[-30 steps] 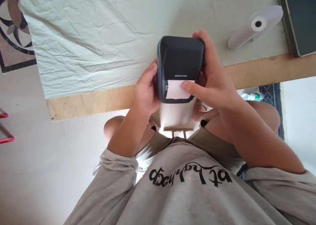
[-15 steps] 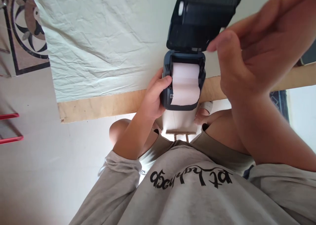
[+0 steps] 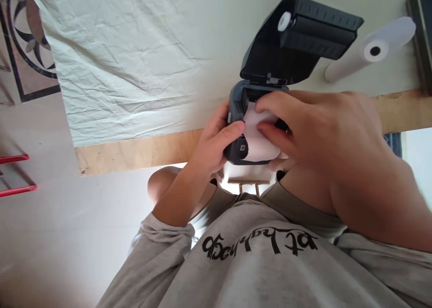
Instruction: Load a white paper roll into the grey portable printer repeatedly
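Note:
My left hand (image 3: 214,139) is closed around the left side of a dark portable receipt printer (image 3: 237,100), thumb over its rim. The printer's lid (image 3: 261,58) stands swung up on its hinge, with a black roller and a white gear showing. A white paper roll (image 3: 254,134) lies in the printer's bay, its loose end hanging toward my body. Over the bay is my right hand (image 3: 327,123), thumb and forefinger closed on the paper; its other fingers are mostly hidden.
Another white paper roll (image 3: 349,65) lies partly unrolled on the cloth-covered table (image 3: 135,65). A dark flat object (image 3: 421,33) sits at the right edge. The table's wooden edge (image 3: 141,150) runs below the printer. Red metal bars (image 3: 16,191) show at lower left.
My right hand has come down from beside the raised lid to the paper in the bay. The printer has shifted slightly right and down, and turned, in my left hand.

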Action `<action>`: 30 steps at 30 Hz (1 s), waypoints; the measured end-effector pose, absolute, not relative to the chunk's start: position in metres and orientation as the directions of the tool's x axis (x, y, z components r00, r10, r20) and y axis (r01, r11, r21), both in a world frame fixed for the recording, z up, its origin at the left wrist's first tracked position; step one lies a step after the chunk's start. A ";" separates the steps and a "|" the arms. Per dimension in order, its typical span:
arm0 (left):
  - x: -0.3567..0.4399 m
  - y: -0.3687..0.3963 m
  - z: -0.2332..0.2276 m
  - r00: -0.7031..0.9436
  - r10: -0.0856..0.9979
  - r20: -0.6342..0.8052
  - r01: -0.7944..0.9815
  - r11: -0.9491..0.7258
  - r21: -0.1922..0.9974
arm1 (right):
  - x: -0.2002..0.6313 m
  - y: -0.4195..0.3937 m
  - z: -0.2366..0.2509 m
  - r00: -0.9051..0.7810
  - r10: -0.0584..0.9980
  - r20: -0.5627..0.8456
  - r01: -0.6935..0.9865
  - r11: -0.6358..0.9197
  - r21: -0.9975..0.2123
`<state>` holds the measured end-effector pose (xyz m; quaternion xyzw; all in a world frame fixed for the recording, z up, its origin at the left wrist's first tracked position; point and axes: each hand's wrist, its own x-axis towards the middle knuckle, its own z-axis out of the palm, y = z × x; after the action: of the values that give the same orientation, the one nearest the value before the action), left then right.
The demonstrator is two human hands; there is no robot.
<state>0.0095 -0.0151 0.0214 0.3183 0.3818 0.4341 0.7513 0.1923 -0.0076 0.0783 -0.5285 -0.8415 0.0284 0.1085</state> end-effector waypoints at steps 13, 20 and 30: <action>0.006 -0.012 0.016 0.302 0.913 -0.274 -0.501 0.396 0.769 | 0.219 0.004 0.081 -0.049 0.999 -0.003 0.161 0.005 -0.987; 0.009 -0.012 0.011 0.271 0.929 -0.251 -0.496 0.358 0.791 | 0.225 0.014 0.029 0.091 0.982 0.168 0.196 0.148 -0.969; 0.008 -0.011 0.012 0.323 0.923 -0.210 -0.558 0.365 0.745 | 0.228 0.016 0.022 -0.091 0.938 0.336 0.807 0.267 -0.527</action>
<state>0.0080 -0.0114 0.0116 0.2850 0.3198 0.4859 0.7618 0.2282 0.0157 0.0222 -0.5965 -0.7312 0.1037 0.3143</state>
